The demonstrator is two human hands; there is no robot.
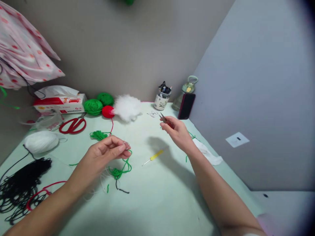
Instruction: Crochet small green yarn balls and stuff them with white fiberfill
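Observation:
My left hand [107, 151] is closed in a pinch over the left middle of the table. A small whitish loop [126, 145], which looks like white yarn, shows at its fingertips. Beneath that hand lies a tangle of green yarn [119, 172] with thin white strands and a short black strand [122, 190]. My right hand [177, 131] is raised further back and to the right, closed around small pointed scissors [162, 117]. Their blades point up and to the left, slightly apart; the reddish handles are mostly hidden by fingers. A yellow-handled crochet hook [156, 155] lies between the two hands.
Along the back stand a tissue box [60, 104], green yarn balls [93, 107], a red ball [107, 111], white stuffing [128, 107], a pen cup [161, 99], a bottle [177, 101] and a phone [186, 106]. At left lie red scissors [73, 126], white yarn [41, 142] and black yarn [22, 183].

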